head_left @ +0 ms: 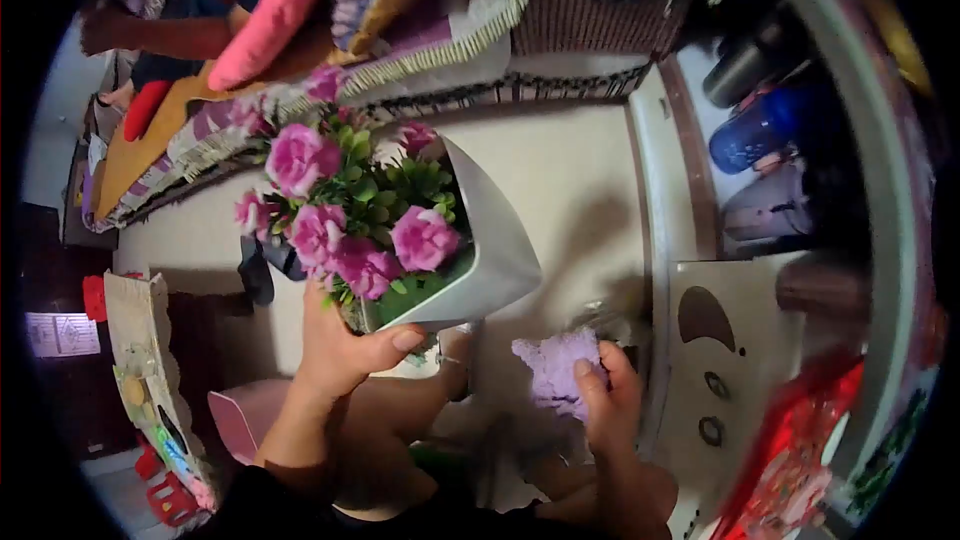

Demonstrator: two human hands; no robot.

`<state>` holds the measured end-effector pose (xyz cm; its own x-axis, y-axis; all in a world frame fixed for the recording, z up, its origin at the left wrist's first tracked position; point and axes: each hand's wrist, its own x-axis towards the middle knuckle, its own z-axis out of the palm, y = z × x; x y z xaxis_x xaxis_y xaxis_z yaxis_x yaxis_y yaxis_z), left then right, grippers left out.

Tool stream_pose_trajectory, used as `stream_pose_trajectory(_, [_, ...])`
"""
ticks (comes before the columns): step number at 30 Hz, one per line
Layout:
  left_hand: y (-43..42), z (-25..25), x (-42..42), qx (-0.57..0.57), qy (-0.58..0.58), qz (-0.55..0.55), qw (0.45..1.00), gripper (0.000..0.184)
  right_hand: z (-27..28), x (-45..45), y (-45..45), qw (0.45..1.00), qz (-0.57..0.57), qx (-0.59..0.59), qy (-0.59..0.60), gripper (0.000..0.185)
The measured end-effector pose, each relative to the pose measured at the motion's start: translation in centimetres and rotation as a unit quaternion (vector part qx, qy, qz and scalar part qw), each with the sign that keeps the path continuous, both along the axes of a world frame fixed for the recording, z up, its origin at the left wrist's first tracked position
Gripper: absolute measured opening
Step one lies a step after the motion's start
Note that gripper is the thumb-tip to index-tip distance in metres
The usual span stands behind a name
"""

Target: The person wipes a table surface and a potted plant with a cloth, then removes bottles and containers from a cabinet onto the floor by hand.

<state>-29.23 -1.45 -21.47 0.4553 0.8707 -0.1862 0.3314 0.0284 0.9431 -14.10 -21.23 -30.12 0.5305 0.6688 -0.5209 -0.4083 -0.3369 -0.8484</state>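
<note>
My left hand grips a white flowerpot from below, its thumb pressed against the pot's side. The pot is tilted, its mouth facing left. Pink artificial-looking roses and green leaves fill it, with green foam showing at the opening. To the right and lower, my right hand pinches a crumpled lilac cloth between thumb and fingers. The cloth is apart from the pot.
A sofa with a fringed cover runs along the top, where another person's arm shows. At right, a shelf holds a blue jar and other containers. A pink bin stands at lower left. Dark slippers lie on the floor.
</note>
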Motion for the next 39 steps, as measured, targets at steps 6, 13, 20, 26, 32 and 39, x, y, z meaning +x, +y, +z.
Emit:
stream_pose_trajectory(6, [-2.1,1.2,-5.4,-0.090,-0.238,-0.088,0.963,0.093,5.9,-3.8,-0.1,0.986,-0.009,0.166,-0.020,0.023])
stream_pose_trajectory(13, [-2.5,1.1,-7.2,-0.166,-0.385,-0.139,0.897,0.080,13.8,-5.8,-1.1,0.949,-0.056,0.288,-0.116,0.023])
stream_pose_trajectory(20, [-3.9,6.8,-3.5,-0.076,-0.339,-0.192,0.918,0.073,20.5,-8.4,0.5,0.829,0.025,0.389,-0.401,0.041])
stream_pose_trajectory(26, [-5.2,6.0,0.4,-0.002,-0.369,-0.230,0.900,0.076,18.7,-6.3,1.5,0.810,-0.077,0.280,-0.510,0.041])
stream_pose_trajectory(32, [-5.6,4.8,1.3,-0.008,-0.307,-0.194,0.932,0.077,18.0,-2.4,2.0,0.910,-0.070,0.313,-0.263,0.031])
stream_pose_trajectory(39, [-6.1,2.9,0.8,-0.075,-0.343,-0.214,0.912,0.087,13.7,-0.1,3.3,0.936,-0.075,0.285,-0.193,0.023])
